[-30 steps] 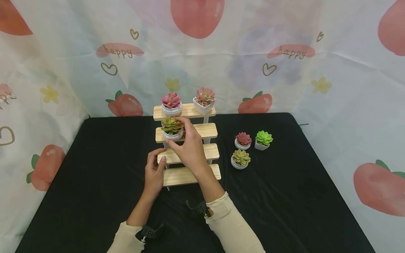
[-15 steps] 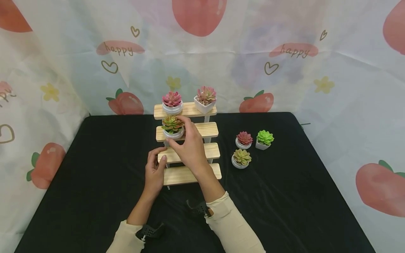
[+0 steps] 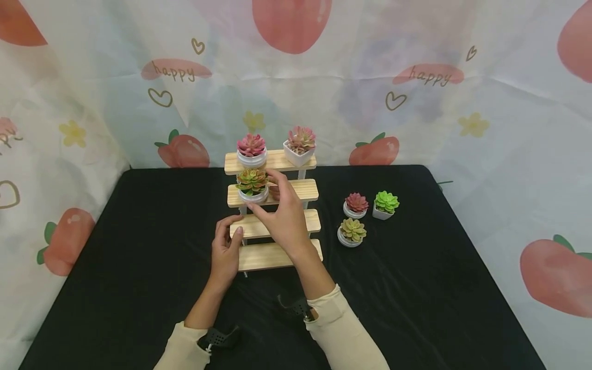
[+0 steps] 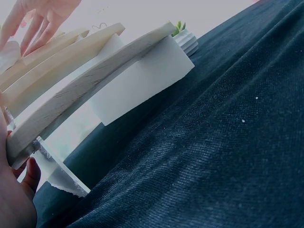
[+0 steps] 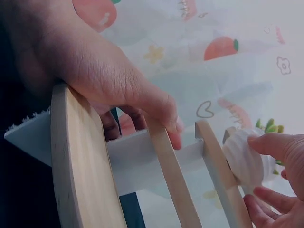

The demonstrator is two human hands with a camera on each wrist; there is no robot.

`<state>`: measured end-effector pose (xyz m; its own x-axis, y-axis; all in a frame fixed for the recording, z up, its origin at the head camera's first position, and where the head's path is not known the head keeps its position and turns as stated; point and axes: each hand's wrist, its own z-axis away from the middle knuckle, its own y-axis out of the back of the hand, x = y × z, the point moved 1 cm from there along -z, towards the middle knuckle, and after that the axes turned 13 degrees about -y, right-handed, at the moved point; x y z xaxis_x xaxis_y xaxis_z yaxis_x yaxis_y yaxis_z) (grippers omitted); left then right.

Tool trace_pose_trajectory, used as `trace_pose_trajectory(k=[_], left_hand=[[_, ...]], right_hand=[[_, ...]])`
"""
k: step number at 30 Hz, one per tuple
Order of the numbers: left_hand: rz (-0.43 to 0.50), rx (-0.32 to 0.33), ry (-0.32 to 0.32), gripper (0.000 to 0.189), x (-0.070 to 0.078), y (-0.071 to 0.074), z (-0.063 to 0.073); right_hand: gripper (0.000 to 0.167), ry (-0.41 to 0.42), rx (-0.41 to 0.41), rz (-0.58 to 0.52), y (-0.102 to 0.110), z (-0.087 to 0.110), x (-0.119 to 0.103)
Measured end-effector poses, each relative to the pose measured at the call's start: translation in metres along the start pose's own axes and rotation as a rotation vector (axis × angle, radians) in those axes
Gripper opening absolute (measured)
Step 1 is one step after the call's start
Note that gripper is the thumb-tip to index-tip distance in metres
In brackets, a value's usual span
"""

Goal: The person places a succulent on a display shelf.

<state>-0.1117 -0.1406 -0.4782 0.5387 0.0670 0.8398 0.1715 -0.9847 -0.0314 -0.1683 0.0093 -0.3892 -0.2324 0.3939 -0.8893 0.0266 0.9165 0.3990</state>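
Note:
A tiered wooden plant stand [image 3: 268, 255] with white side supports stands on the dark cloth. My left hand [image 3: 225, 254] grips its left end, with fingers and thumb around the edge of a lower shelf [image 5: 161, 161]. A green succulent with reddish tips [image 3: 252, 180], in a round white pot [image 5: 249, 156], sits at the left of the second shelf from the top. My right hand [image 3: 289, 218] is spread at the pot's right side, thumb at its lower front, fingers drawn back from the leaves. The left wrist view shows the stand's shelf ends close up.
On the top shelf stand a pink succulent [image 3: 251, 146] in a round pot and another pink one [image 3: 300, 141] in a square pot. Right of the stand are a dark red succulent [image 3: 356, 203], a bright green one [image 3: 386, 203] and a yellow-green one [image 3: 353, 231].
My right hand has loosened from the green succulent's pot and shifted slightly right, its fingers wider apart. The pot stays on the shelf. My left hand keeps its grip on the stand.

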Motion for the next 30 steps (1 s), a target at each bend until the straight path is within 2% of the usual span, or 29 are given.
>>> trace_pose_trajectory(k=[4,11,17,23,30], left_hand=[[-0.006,0.0,-0.007,0.028,-0.002,0.0,0.002],[-0.011,0.002,0.011,0.029,-0.028,0.004,0.007],[0.004,0.01,0.0,0.029,-0.031,0.007,0.007],[0.01,0.01,0.012,0.03,-0.028,0.004,0.006],[0.003,0.003,0.034,0.029,0.0,-0.002,0.002]], right_hand=[[0.077,-0.022,0.01,0.011,0.007,0.003,0.005],[0.071,-0.069,0.034,0.019,0.025,0.013,0.015],[0.068,-0.104,0.078,-0.004,0.041,0.023,0.027],[0.066,-0.093,0.114,-0.029,0.057,0.028,0.037],[0.065,-0.127,0.116,-0.024,0.066,0.038,0.047]])
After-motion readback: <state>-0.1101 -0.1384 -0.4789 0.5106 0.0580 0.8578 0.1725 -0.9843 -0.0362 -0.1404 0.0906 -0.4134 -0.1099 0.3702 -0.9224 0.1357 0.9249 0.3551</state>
